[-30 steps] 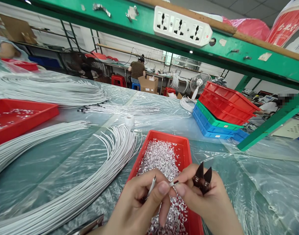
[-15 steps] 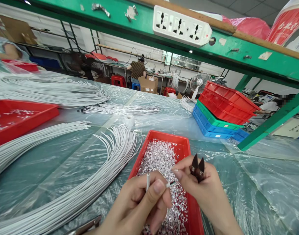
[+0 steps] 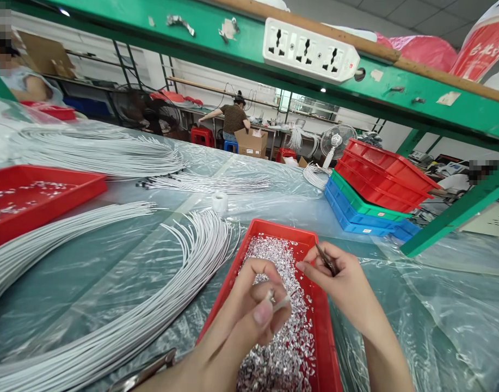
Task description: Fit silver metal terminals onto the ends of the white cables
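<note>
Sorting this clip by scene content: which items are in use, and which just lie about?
In use: left hand pinching a white wire end; right hand holding small cutters; red tray of silvery bits.

Lying about: white wire bundles, tape roll, stacked crates, power strip.

Both hands, left hand (image 3: 249, 310) and right hand (image 3: 343, 280), are bare, forearms unsleeved.
</note>
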### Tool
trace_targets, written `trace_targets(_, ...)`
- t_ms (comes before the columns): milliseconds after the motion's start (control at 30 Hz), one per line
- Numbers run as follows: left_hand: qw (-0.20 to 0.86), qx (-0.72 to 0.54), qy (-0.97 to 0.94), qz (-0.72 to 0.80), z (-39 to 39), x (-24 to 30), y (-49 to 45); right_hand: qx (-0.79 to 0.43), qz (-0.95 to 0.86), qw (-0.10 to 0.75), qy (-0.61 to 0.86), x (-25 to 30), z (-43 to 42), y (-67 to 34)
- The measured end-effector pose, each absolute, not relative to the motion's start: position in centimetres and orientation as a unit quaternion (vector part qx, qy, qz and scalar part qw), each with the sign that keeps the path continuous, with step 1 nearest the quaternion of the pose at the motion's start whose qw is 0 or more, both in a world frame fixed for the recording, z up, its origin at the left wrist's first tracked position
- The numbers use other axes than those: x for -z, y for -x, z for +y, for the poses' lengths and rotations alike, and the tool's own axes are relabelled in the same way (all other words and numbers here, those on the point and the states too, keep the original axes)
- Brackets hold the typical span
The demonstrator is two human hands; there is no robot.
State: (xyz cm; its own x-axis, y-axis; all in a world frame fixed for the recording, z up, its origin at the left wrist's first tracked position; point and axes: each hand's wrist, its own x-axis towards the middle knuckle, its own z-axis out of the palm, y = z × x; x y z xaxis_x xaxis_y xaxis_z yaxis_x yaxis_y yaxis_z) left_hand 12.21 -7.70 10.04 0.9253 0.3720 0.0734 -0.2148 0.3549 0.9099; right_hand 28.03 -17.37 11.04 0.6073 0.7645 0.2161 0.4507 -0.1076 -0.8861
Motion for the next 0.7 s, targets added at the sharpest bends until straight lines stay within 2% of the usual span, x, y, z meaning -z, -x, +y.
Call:
trace_targets(133, 0.783, -0.191, -0.585, 0.093, -7.9, -9.7, -12.1, -0.145, -0.417, 0.545, 0.713, -11.5, -17.6, -27.6)
trace_targets(333, 0.771, -0.084, -0.629, 0.048, -7.2, -10.0, -11.5, -0.172, -0.471, 0.572, 0.650, -11.6, -19.4, -26.0)
trace_targets(467, 0.778, -0.062, -0.623, 0.059, -7.4, -10.1, -11.3, -0.191, -0.504, 0.538, 0.649, -11.7, -20.1, -25.4)
trace_targets(700, 0.758, -0.074, -0.648, 0.036, -7.5, -10.4, -11.4, -0.152, -0.557, 0.500, 0.646, -11.8, -20.2, -25.2)
